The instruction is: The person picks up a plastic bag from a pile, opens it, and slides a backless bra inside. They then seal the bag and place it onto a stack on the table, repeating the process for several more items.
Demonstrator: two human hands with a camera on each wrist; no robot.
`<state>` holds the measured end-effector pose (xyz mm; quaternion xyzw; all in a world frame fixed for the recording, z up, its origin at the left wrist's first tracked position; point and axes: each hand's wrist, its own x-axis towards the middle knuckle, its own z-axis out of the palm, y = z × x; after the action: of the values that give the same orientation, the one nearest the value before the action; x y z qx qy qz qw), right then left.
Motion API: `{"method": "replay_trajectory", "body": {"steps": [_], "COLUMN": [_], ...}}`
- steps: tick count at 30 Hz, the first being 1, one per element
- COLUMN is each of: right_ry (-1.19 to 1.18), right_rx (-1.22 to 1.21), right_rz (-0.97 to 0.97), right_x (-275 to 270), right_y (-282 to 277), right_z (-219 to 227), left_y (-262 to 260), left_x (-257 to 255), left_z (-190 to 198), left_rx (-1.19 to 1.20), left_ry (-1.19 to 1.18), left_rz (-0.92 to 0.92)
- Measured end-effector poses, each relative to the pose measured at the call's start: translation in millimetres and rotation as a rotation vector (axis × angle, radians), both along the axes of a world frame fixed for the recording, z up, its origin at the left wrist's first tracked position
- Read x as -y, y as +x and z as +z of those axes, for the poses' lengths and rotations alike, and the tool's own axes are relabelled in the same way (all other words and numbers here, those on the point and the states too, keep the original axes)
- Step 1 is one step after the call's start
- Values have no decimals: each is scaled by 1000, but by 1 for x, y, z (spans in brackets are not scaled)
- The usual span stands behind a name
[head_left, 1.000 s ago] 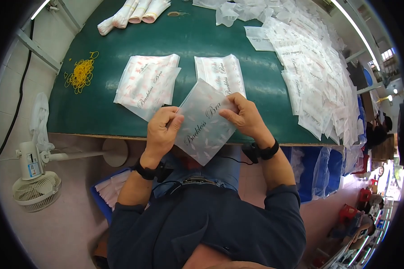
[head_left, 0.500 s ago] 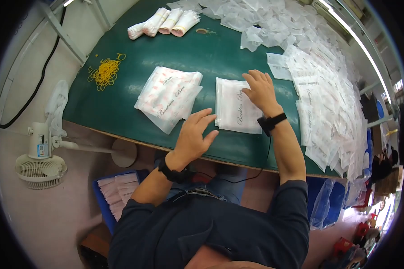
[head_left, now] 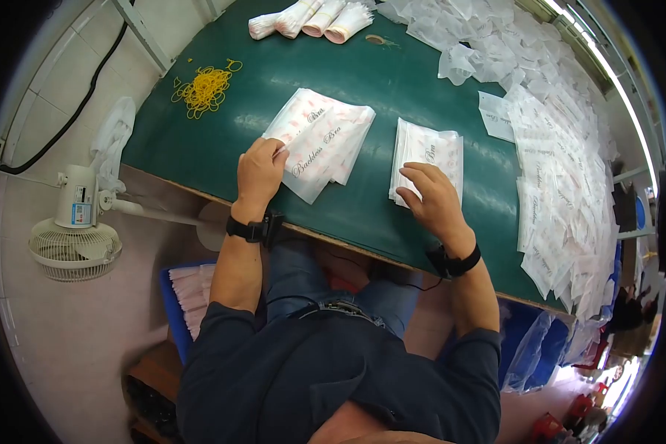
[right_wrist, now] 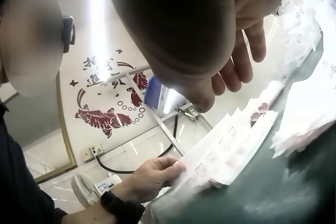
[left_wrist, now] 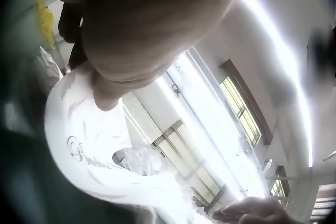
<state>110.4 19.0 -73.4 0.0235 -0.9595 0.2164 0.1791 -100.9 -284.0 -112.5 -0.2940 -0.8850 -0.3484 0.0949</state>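
On the green table my left hand (head_left: 260, 176) pinches the left edge of a frosted plastic bag (head_left: 314, 164) printed "Backless Bra", which lies on top of the left pile of printed bags (head_left: 355, 118). In the left wrist view the bag (left_wrist: 86, 134) bends up in a curve from the thumb. My right hand (head_left: 438, 200) is over the lower part of the right pile of bags (head_left: 420, 140), its fingers loosely bent and nothing between them. The right wrist view shows the right fingers (right_wrist: 239, 66) apart from the bags below.
Yellow rubber bands (head_left: 203, 92) lie in a heap at the left. Several rolled bag bundles (head_left: 348, 22) sit at the back. A broad spread of loose bags (head_left: 562, 185) covers the table's right side. A white fan (head_left: 74, 237) stands at the left, beyond the table edge.
The bag earlier held between both hands is out of them, and the right hand moved onto the right pile. My left hand has moved left and now pinches the left pile's top bag.
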Motion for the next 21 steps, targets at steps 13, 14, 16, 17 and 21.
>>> {"method": "replay_trajectory", "body": {"steps": [13, 14, 16, 17, 21], "right_ry": [235, 234, 233, 228, 219], "right_rx": [-241, -205, -198, -198, -179], "right_rz": [136, 152, 155, 156, 157], "right_x": [89, 86, 84, 84, 85], "right_y": [-18, -14, -5, 0, 8], "right_z": [36, 35, 38, 41, 45], "left_y": [99, 100, 105, 106, 115], "left_x": [13, 17, 26, 28, 9], "left_z": [58, 56, 50, 48, 61], "left_rx": [-14, -9, 86, 132, -154], "left_ry": [180, 182, 203, 210, 289], "left_rz": [-433, -433, -371, -342, -359]}}
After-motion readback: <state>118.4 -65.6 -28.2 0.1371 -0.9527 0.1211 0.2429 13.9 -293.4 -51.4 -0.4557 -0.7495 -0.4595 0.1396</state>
